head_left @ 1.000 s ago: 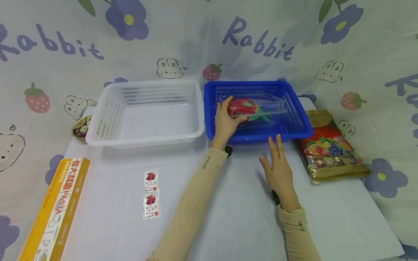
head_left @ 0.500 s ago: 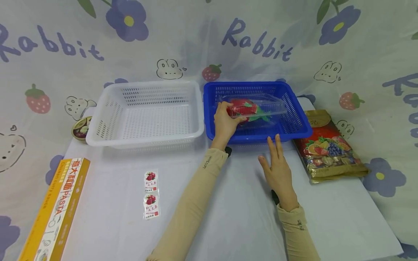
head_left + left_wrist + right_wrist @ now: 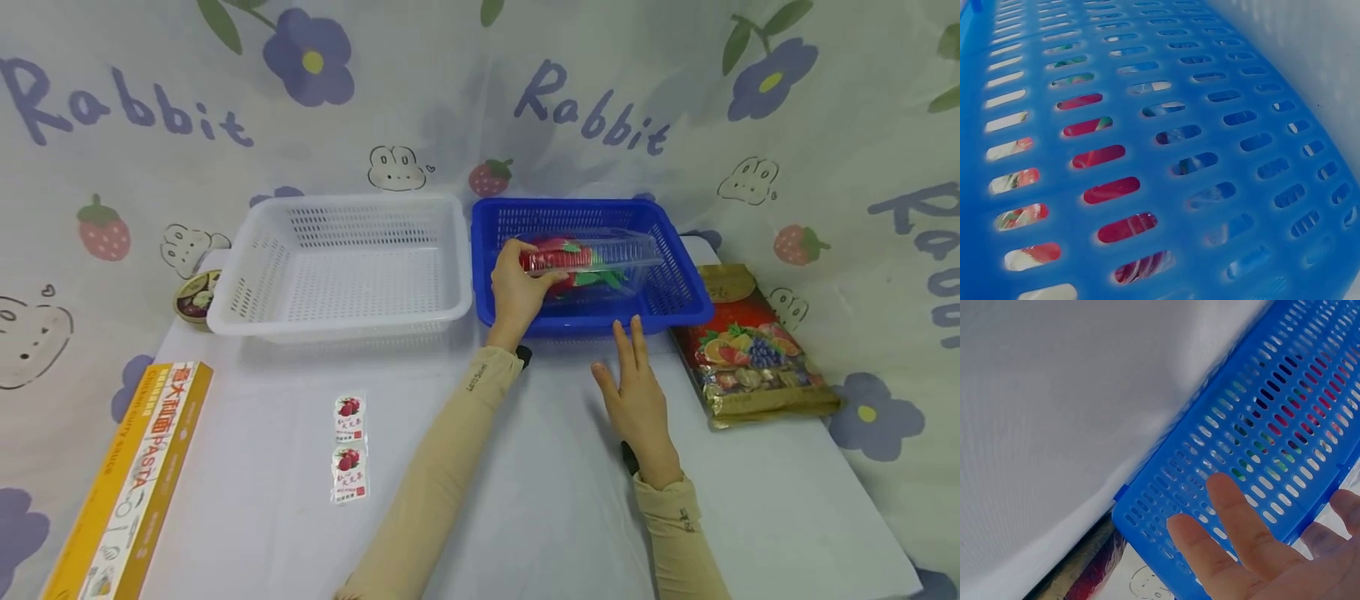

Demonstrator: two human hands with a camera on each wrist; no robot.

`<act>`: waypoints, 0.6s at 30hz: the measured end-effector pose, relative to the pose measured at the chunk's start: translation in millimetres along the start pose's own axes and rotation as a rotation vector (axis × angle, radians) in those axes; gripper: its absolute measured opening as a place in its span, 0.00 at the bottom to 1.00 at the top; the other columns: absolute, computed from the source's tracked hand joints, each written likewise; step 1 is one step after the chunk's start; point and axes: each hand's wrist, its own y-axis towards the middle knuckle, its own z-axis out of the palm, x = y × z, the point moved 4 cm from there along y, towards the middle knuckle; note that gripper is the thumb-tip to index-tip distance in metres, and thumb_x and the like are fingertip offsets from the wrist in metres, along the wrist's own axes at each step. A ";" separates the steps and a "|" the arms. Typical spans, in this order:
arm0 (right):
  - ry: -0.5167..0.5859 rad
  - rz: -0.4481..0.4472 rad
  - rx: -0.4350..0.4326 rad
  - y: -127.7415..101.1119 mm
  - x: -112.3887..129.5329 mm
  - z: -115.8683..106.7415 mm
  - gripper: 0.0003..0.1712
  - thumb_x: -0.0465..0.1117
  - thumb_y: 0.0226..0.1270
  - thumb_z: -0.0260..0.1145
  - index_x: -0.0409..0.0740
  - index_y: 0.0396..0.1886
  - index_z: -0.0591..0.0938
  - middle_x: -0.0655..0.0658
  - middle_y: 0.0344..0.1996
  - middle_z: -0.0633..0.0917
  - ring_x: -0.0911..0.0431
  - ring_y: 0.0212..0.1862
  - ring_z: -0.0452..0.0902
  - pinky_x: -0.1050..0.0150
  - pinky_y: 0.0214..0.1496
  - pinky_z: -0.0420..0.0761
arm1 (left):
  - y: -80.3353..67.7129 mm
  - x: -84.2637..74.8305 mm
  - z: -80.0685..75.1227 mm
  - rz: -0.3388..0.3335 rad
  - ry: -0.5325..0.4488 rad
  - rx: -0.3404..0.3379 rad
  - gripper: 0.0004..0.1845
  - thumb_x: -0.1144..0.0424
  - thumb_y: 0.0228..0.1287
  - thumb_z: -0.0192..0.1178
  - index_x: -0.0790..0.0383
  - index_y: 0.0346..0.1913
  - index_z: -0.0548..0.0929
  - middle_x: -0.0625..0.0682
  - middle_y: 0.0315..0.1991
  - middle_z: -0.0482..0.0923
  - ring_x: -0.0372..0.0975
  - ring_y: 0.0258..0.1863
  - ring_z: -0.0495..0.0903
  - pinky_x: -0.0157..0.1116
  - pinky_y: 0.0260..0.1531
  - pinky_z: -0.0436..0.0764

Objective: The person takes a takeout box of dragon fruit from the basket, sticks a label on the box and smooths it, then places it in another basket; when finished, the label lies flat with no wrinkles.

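Head view, left to right: yellow pasta box (image 3: 131, 483) lies at the lower left edge of the desk (image 3: 525, 517), running diagonally. Small round tin (image 3: 193, 296) sits mid-left, just beside the left wall of the white basket (image 3: 247, 287). Two strawberry-print sachets (image 3: 348, 448) lie flat in the lower centre-left, joined end to end, apart from everything else. White basket occupies upper centre-left, nothing seen in it. Blue basket (image 3: 678, 292) sits just beside it at upper centre, walls nearly touching. Clear plastic clamshell (image 3: 600, 254) with red and green contents is inside the blue basket, raised above its floor, roughly level. Left hand (image 3: 517, 287) reaches over the blue basket's near rim and grips the clamshell's left end, fingers (image 3: 517, 250) curled over the top, thumb underneath. Left wrist view shows only the blue slotted wall close up, red and green visible through the slots; no hand in it. Right hand (image 3: 637, 400) is at lower centre-right, fingers straight and spread, holding nothing, tips near the blue basket's near wall; cannot tell if they touch it. Right wrist view confirms straight fingers (image 3: 1241, 519) in front of the slotted blue wall. Fruit-print candy bag (image 3: 750, 350) lies flat at centre-right, just beside the blue basket's right corner. Rabbit-print cloth (image 3: 450, 83) forms the backdrop across the top.
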 end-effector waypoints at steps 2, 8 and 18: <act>-0.002 0.004 0.006 -0.2 -0.2 0.0 0.40 0.54 0.76 0.51 0.51 0.79 0.46 0.45 0.79 0.40 0.30 0.69 0.60 0.31 0.53 0.72 | -0.5 -0.5 -0.5 0.015 -0.014 -0.007 0.27 0.55 0.48 0.75 0.61 0.48 0.75 0.54 0.47 0.79 0.43 0.48 0.79 0.40 0.49 0.80; -0.001 0.005 0.013 -1.2 0.4 -0.4 0.40 0.54 0.76 0.51 0.51 0.79 0.46 0.45 0.79 0.39 0.29 0.69 0.60 0.30 0.52 0.72 | -2.4 -2.2 -2.9 0.059 -0.031 -0.025 0.26 0.56 0.48 0.75 0.60 0.47 0.76 0.56 0.55 0.77 0.45 0.68 0.68 0.41 0.66 0.71; 0.011 -0.005 0.004 -1.4 1.1 -1.3 0.40 0.54 0.76 0.51 0.51 0.79 0.47 0.45 0.79 0.40 0.29 0.69 0.61 0.30 0.51 0.72 | -4.9 -4.5 -5.5 0.101 -0.111 -0.070 0.25 0.61 0.46 0.77 0.63 0.46 0.78 0.63 0.71 0.63 0.50 0.74 0.58 0.47 0.71 0.63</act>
